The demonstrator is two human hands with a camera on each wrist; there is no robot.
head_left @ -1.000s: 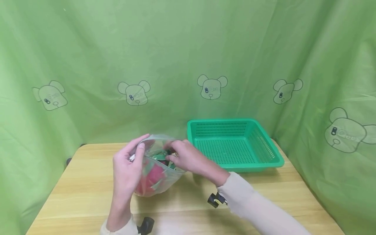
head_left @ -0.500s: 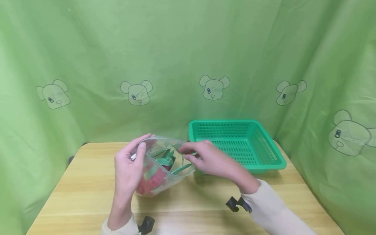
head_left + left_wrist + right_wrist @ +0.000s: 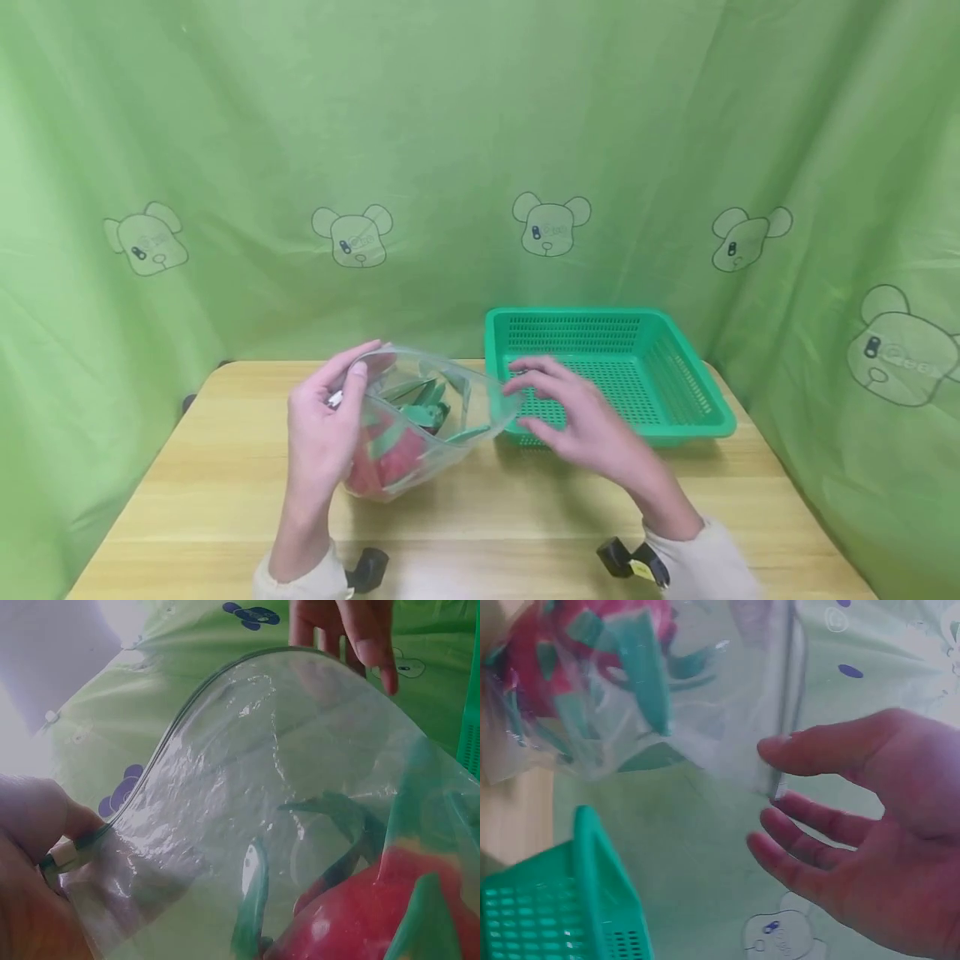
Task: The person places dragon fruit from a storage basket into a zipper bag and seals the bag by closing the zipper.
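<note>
A clear zip bag (image 3: 444, 457) with its mouth spread wide is held up over the table. My left hand (image 3: 321, 433) grips its left edge, thumb on the near side, beside a white slider (image 3: 63, 855). Inside the bag lies a red dragon fruit (image 3: 393, 454) with green leafy tips, its outline blurred by the plastic. My right hand (image 3: 585, 421) is at the bag's right corner, fingers spread and holding nothing. In the right wrist view its thumb (image 3: 780, 754) is by the bag's rim; I cannot tell whether it touches.
A green perforated basket (image 3: 615, 313) stands at the back right of the wooden table (image 3: 480, 542), partly behind my right hand. Green curtains (image 3: 450, 108) with bear-head prints enclose the table at the back and sides.
My right hand has come out of the bag's mouth and moved right, drawing the right corner outward, then spreading its fingers. The left hand keeps its grip.
</note>
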